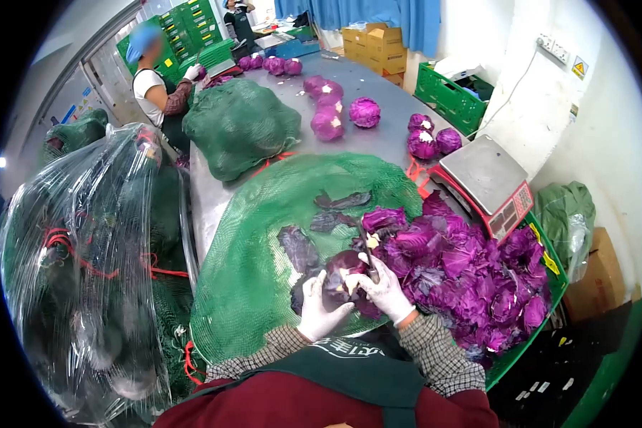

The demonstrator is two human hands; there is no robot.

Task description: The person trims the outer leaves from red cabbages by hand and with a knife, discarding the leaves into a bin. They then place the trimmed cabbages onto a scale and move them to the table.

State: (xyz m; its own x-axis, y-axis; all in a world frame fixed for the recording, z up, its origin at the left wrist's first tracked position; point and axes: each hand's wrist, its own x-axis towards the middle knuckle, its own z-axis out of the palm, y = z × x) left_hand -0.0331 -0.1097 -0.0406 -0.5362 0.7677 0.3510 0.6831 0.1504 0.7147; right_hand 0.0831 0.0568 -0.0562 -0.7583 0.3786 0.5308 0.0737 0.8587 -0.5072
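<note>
A dark red cabbage point(341, 274), pale stem end facing up, sits between my two white-gloved hands. My left hand point(321, 308) is wrapped round its left and lower side. My right hand point(384, 287) is closed at its right side, around what looks like a knife point(367, 241) with a narrow dark blade; the thumb presses at the cabbage stem. Beneath lies a green mesh sack point(246, 267) with loose dark outer leaves point(297, 248) on it. Just right of my hands, purple trimmed leaves point(471, 271) are heaped in a green crate point(510, 364).
A red-edged scale point(483, 178) stands beyond the leaf heap. Trimmed cabbages point(364, 112) and a full mesh sack point(242, 125) rest on the metal table point(392, 150). Film-wrapped sacks point(93, 271) crowd the left. A co-worker point(157, 93) stands at the far left side.
</note>
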